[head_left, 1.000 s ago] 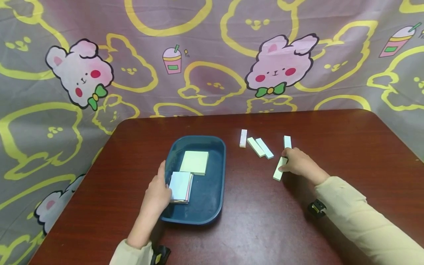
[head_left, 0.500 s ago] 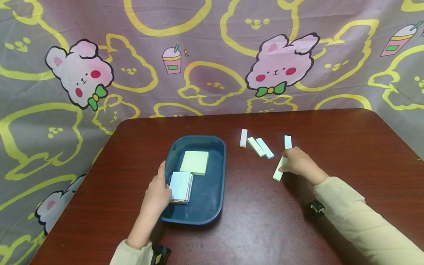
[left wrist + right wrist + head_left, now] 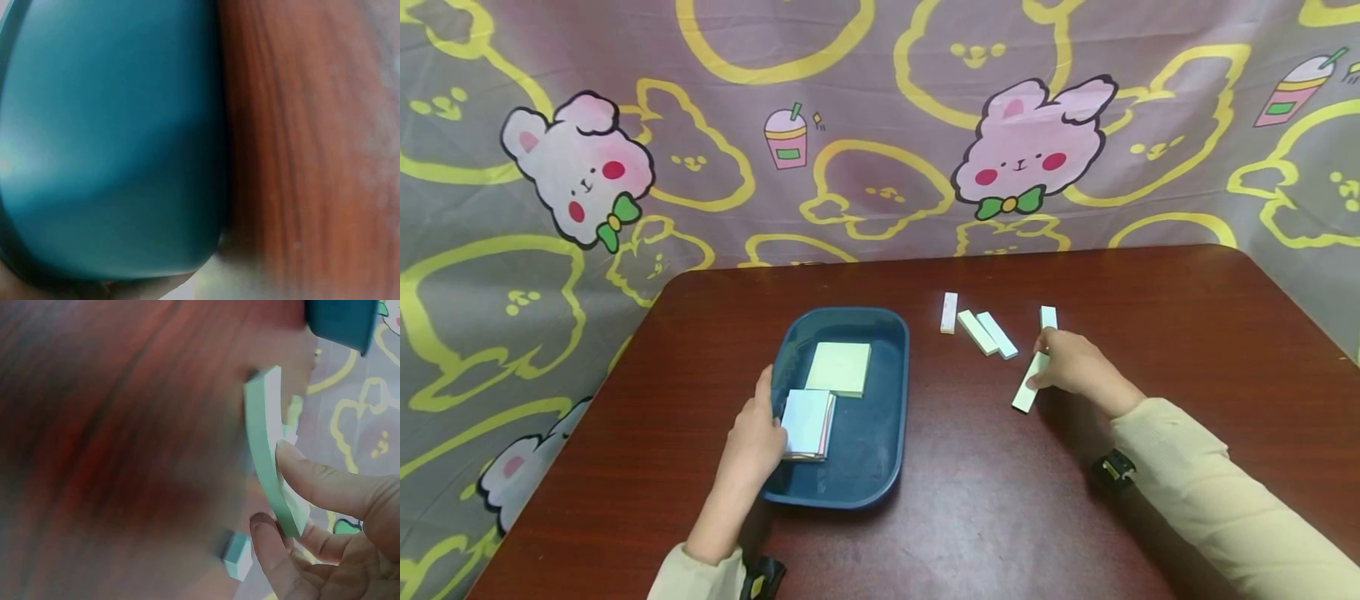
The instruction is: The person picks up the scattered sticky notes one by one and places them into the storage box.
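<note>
The pale green strip pad [image 3: 1026, 392] is at right of centre in the head view. Its free end has shifted slightly toward lower left since the previous head frame; judged from this, lifting is just beginning. Long axis: upper right to lower left, free end pointing lower left. In the right wrist view it bows, free end uppermost. The right hand [image 3: 1081, 367] pinches its other end between thumb and fingers. A pale blue strip [image 3: 1048, 316] lies just above that hand. Left of centre, the left hand [image 3: 752, 437] grips the blue tray's [image 3: 867, 442] left rim.
</note>
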Motion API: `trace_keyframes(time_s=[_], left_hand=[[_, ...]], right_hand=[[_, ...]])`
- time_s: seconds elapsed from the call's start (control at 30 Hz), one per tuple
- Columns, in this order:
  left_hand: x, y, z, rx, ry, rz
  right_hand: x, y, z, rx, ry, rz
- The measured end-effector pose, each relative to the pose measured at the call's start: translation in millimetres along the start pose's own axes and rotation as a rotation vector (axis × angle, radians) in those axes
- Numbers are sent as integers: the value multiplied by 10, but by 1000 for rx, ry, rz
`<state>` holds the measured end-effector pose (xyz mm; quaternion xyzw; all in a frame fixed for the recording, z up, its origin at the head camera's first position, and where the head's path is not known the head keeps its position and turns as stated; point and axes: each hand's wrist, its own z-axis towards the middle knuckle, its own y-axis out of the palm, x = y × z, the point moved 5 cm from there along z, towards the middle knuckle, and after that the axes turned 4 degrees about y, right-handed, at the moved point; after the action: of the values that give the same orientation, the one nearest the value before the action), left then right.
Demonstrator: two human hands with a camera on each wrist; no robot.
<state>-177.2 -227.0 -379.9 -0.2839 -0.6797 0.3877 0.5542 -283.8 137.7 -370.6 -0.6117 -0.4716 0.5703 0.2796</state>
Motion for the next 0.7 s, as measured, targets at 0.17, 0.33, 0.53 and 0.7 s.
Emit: trace_keyframes(time_s=[0.17, 0.33, 0.53, 0.7], left_hand=[[-8, 6, -1, 4, -1, -3], [-17, 10, 3, 3, 0, -3], [-13, 8, 1, 0, -1, -4], [-10, 8, -2, -1, -6, -8]], right_hand=[[-30, -137, -29, 35, -50, 45], [-80, -226, -56, 24, -76, 122], [-243, -351, -106, 64, -82, 166], [-509, -471, -171, 101, -109, 187]])
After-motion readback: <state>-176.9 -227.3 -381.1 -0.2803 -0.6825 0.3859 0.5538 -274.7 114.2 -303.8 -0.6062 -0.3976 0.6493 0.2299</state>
